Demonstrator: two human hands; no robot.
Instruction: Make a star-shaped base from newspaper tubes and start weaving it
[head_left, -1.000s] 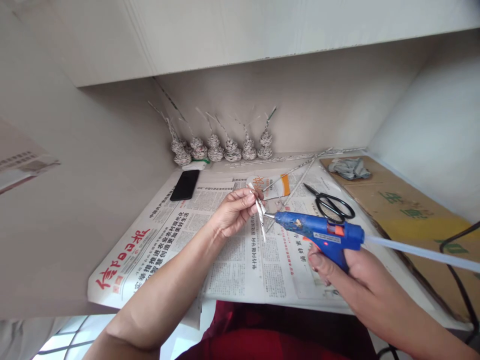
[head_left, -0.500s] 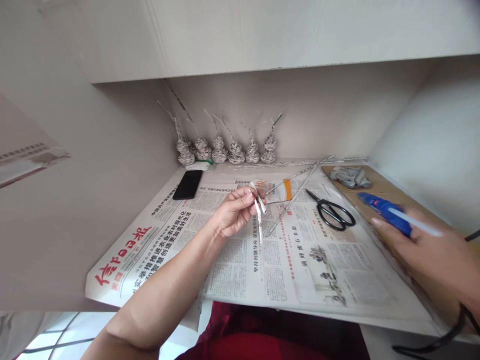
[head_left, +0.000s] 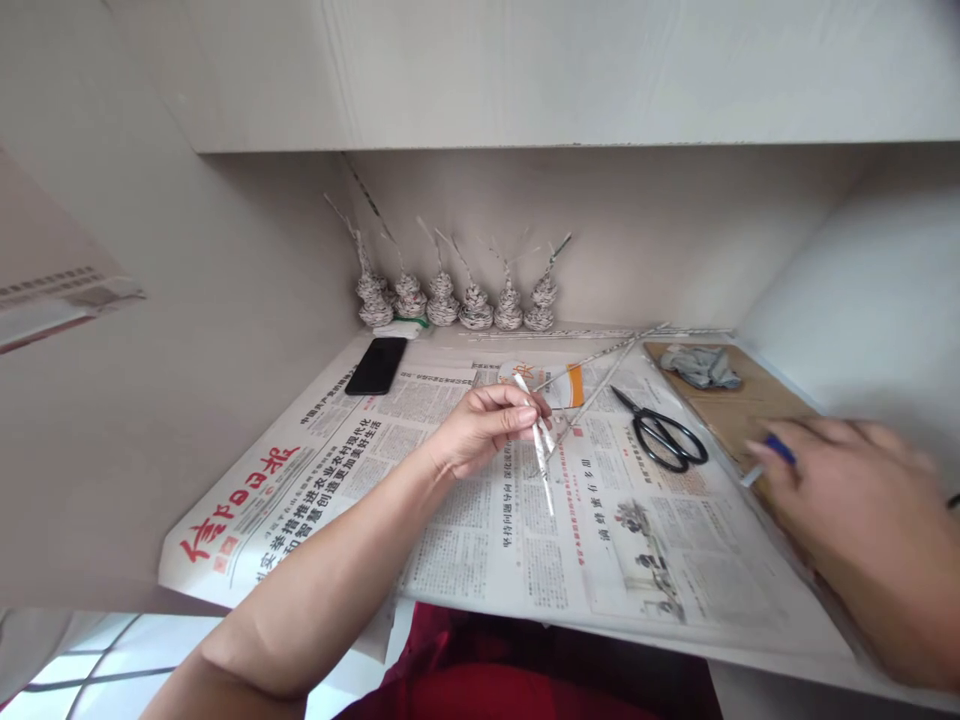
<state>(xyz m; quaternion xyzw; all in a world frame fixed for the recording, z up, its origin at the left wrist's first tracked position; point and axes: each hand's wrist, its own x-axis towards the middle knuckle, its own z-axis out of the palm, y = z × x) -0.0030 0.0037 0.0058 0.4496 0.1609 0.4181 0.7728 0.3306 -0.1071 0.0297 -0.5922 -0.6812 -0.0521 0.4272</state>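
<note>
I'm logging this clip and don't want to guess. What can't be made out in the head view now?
In the head view:
- Glue gun: mostly hidden by the right hand.
- Right hand's grip: blurred, so unclear.
- Rolled paper: its pinched part is covered by the left hand.
- Newspaper: smallest print too small to read.

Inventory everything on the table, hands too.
paper gourds: at least six, grey-white, back row
phone: one, black, left
small item: one, white-green, by gourds
newspaper: count unclear, white, beneath phone
paper sticks: several, pale, rear
packet: one, white-orange, centre
scissors: one, black, right
cardboard: one, brown, right
cloth: one, grey, on cardboard
tool: one, blue, right, mostly hidden
rolled paper: count unclear, white, centre
left hand: one, centre, holding rolled paper
right hand: one, right, blurred
</note>
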